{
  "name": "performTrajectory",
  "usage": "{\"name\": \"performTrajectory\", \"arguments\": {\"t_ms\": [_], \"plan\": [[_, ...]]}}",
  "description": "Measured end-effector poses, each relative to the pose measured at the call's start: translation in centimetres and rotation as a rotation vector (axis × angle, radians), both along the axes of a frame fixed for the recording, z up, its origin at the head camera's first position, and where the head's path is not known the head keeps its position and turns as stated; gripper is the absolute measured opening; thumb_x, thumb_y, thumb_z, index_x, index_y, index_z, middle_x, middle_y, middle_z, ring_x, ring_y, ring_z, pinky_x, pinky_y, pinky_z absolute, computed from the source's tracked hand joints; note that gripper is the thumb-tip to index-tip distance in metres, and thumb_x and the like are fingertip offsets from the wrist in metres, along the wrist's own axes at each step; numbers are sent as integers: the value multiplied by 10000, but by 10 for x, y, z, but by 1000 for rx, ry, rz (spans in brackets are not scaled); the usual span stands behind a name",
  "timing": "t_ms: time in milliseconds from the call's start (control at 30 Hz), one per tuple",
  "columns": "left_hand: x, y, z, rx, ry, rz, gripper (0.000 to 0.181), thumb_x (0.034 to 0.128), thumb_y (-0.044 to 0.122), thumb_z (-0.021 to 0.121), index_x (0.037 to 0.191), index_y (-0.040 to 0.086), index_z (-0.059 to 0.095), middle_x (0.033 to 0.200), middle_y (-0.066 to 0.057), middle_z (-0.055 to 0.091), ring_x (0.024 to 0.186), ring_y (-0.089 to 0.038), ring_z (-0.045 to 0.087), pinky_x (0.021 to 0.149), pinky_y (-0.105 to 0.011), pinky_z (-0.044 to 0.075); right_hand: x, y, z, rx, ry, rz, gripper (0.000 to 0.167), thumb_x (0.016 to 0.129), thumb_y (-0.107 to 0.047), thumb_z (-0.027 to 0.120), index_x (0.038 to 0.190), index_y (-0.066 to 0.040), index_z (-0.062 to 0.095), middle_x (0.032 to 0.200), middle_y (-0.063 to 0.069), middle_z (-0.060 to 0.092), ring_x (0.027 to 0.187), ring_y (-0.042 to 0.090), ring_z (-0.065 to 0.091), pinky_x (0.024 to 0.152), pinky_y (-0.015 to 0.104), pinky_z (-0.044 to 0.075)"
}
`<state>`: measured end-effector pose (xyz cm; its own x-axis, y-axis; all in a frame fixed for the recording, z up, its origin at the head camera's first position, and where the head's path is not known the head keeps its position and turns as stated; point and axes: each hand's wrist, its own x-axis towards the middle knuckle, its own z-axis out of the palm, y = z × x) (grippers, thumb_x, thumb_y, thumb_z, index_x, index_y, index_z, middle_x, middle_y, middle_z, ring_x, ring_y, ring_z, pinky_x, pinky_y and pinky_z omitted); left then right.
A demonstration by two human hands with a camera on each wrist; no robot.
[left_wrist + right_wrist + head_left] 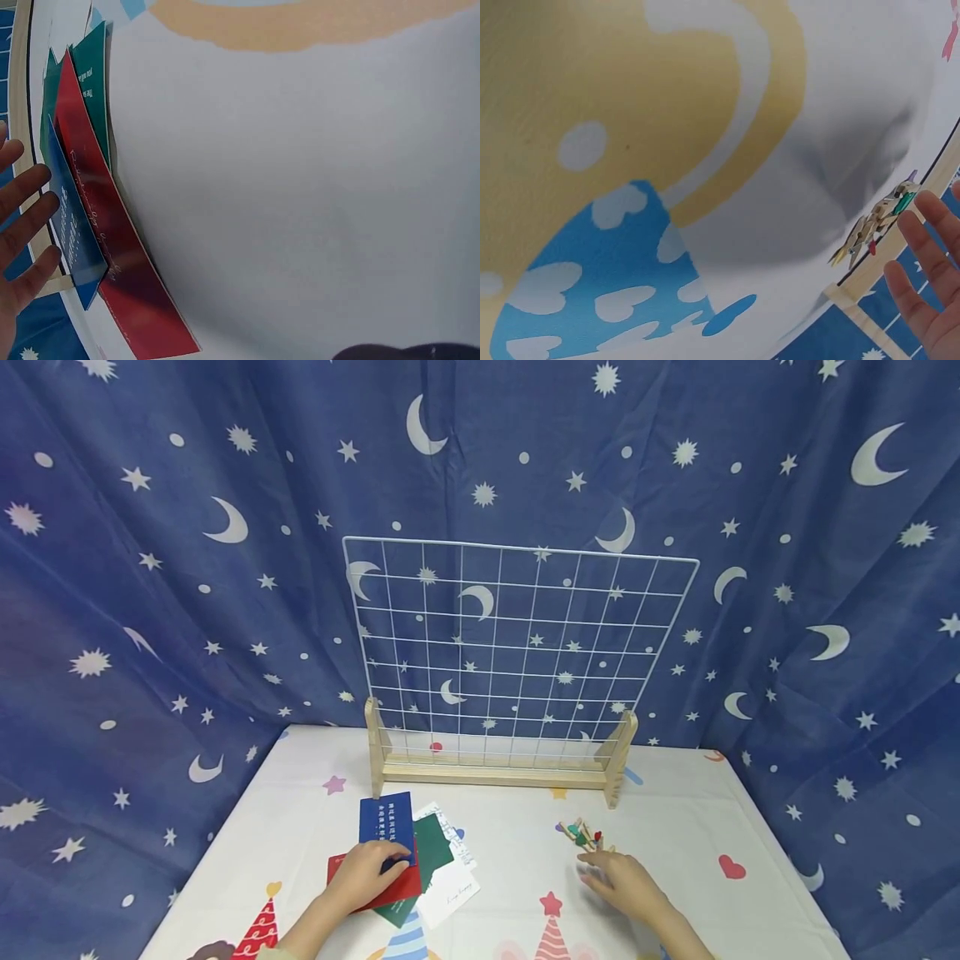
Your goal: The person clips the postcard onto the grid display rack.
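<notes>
My left hand [363, 875] is over a pile of cards, fingers loosely spread, and I cannot tell whether it touches them. On top lie a blue card [386, 818] with white writing and a red card [405, 887]. Green cards [432, 847] and a white card [450, 893] with handwriting stick out to the right. My right hand [622, 883], its fingers relaxed, is just in front of a small heap of wooden clothespins [579, 835] with coloured decorations. In the right wrist view the clothespins [874, 221] lie beside the fingertips [907, 225], with nothing gripped.
Behind both hands stands a white wire grid [517, 652] in a wooden stand [495, 772]. A white patterned cloth [675, 810] covers the table. A blue curtain [787, 568] with moons and stars hangs at the back and sides.
</notes>
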<state>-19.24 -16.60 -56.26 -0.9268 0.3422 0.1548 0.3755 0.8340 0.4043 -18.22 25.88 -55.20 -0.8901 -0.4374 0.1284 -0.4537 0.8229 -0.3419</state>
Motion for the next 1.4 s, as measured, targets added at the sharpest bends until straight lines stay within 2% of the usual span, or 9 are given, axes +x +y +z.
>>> {"name": "performTrajectory", "arguments": {"t_ms": [200,333,633,800,1067,1133,1200,1400], "plan": [[-1,-1,-2,24,-5,37,172,839,227,692,975,127,721,967,-14,722,964,-226,664,872,-444,530,2,-3,1,17,72,56,251,857,-213,666,1044,-46,686,1025,90,716,939,288,677,792,457,552],[0,-3,-3,26,-9,73,166,831,223,701,972,138,721,978,-19,718,980,-242,661,877,-458,529,2,-6,1,21,92,58,244,835,-187,686,1036,-49,689,1019,87,718,936,278,679,792,436,558],[-6,-9,-9,-10,63,117,150,796,182,732,939,140,719,959,-36,713,953,-261,664,848,-466,531,-5,-4,1,37,54,15,253,813,-160,705,1041,-52,693,1015,90,720,933,276,679,804,442,551],[-12,-15,-10,-4,61,149,213,789,173,739,995,130,705,1013,-64,691,1008,-298,632,874,-489,518,-10,-6,1,16,24,-29,255,810,-150,707,1041,-45,690,1014,106,718,938,294,677,803,457,547],[-22,-22,-10,-10,101,210,300,778,178,745,1058,89,686,1047,-121,674,1004,-349,621,843,-520,514,-13,-5,-4,18,76,4,236,806,-140,703,1015,-31,689,986,117,719,893,283,686,775,429,560],[-24,-24,-11,-13,97,219,352,770,196,755,1090,75,670,1088,-152,653,1034,-372,602,851,-541,502,-13,-5,-5,11,84,11,238,807,-144,701,1017,-33,688,988,116,719,897,283,686,776,420,562],[-26,-27,-12,-21,64,214,427,767,227,761,1149,76,642,1165,-180,616,1098,-388,566,885,-563,480,-13,-6,-5,6,88,13,239,810,-148,700,1022,-38,687,993,112,718,906,281,684,782,416,562],[-30,-32,-15,-53,-61,131,556,796,304,729,1276,76,564,1358,-248,476,1277,-454,410,990,-660,354,-13,-7,-5,8,76,7,241,816,-150,697,1031,-42,686,1008,116,714,928,291,677,794,424,557]]}}
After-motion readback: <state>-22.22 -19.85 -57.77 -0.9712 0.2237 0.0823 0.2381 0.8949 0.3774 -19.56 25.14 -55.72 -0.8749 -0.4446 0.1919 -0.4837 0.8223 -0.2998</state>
